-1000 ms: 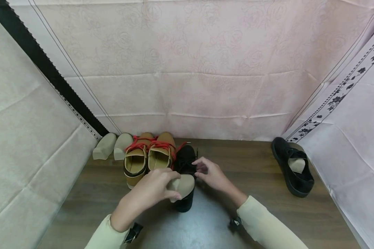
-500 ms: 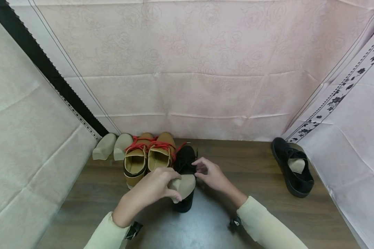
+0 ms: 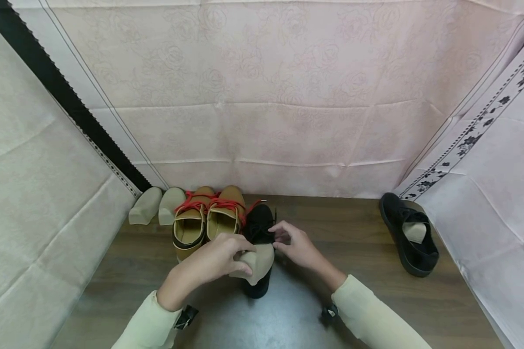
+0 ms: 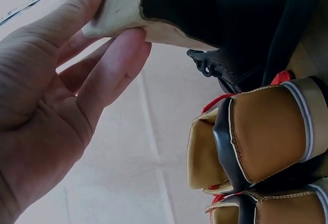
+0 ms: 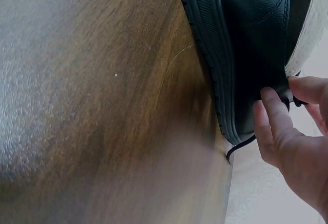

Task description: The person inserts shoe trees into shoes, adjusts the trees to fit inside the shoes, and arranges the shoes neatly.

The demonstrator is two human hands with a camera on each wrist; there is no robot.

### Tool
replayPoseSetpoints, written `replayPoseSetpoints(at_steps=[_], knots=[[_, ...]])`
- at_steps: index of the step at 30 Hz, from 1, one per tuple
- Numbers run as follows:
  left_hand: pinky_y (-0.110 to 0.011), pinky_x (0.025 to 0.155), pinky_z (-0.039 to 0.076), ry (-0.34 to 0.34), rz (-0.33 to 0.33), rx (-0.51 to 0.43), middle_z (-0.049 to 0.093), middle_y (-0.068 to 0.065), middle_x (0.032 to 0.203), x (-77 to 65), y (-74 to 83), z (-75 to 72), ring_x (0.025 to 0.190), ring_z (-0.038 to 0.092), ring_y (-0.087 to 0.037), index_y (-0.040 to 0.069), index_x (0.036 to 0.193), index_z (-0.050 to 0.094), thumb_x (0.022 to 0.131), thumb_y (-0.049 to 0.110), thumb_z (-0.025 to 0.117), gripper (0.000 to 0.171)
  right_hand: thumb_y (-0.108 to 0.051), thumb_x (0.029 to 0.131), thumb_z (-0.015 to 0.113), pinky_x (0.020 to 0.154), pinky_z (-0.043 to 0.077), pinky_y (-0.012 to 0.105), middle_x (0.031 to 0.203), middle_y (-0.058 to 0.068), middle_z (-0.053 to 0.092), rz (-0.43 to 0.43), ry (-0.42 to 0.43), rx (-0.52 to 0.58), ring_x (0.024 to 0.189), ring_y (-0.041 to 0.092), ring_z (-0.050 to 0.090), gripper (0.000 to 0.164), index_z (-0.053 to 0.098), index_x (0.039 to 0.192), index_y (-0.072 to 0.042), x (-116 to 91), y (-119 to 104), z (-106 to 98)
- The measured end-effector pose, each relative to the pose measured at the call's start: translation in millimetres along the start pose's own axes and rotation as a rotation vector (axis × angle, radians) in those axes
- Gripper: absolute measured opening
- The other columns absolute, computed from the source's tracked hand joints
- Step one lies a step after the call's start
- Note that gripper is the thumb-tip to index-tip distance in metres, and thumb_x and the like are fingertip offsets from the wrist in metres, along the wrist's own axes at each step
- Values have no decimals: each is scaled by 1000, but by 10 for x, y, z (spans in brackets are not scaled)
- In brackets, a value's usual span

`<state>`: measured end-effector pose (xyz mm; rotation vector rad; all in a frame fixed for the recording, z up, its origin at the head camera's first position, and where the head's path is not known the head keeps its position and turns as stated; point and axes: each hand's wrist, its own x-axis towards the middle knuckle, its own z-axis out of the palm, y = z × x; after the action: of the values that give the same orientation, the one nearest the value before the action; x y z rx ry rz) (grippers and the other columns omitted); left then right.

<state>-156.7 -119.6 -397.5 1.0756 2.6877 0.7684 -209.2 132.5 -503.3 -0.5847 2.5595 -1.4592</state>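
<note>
My left hand grips a beige shoe insert between thumb and fingers, over the opening of a black lace-up shoe. In the left wrist view, the narrow end of the insert is between thumb and fingertips, and its other end goes into the dark shoe opening. My right hand holds the right side of this shoe by the laces. Close up in the right wrist view, two fingers lie against the outer leather and another digit is at the opening's edge.
Left of the black shoe stand two tan shoes with red laces, side by side. Beyond them lie two more beige inserts. Another black shoe, holding an insert, stands by the right cloth wall. Patterned cloth hangs behind.
My left hand has shifted slightly up, and the insert has tilted in its grip, its near edge turning toward the right. The right hand and the shoes stay in place.
</note>
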Motion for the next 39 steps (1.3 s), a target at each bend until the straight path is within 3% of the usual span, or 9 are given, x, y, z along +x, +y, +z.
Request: replayPoseSetpoints(at_steps=[10,20,30,35,39], knots=[[-24,76,55,11,-4,0,76,-3,110,86,-5,46,94,68,-9,9,116,78,85,29,85,38,-4,95,72,95,58,39,121,2,69,-13,11,-11,112,22,69,35,64,124,-22,3,3,-11],[-20,67,49,5,-33,5,73,-1,106,155,-30,89,81,58,-4,10,117,78,84,29,85,38,-6,96,73,95,58,39,124,1,69,-11,5,-13,112,19,69,35,65,125,-24,6,14,-10],[-21,61,45,19,-84,98,67,4,97,247,-41,192,74,52,-5,13,115,79,85,34,85,38,-6,96,72,95,58,40,121,2,69,-2,0,3,113,24,69,35,65,125,-24,-5,15,-4],[-22,64,47,46,-102,130,65,4,97,266,-12,229,77,54,-7,13,115,78,85,33,85,36,-6,96,72,95,58,39,123,2,69,-2,-4,9,113,23,69,35,64,125,-24,-8,9,-11],[-23,69,52,72,-94,99,68,2,103,236,12,215,84,60,-8,11,117,76,87,26,84,35,-6,96,72,95,58,39,122,2,69,-7,-5,11,113,23,69,35,64,126,-24,-11,11,-20]])
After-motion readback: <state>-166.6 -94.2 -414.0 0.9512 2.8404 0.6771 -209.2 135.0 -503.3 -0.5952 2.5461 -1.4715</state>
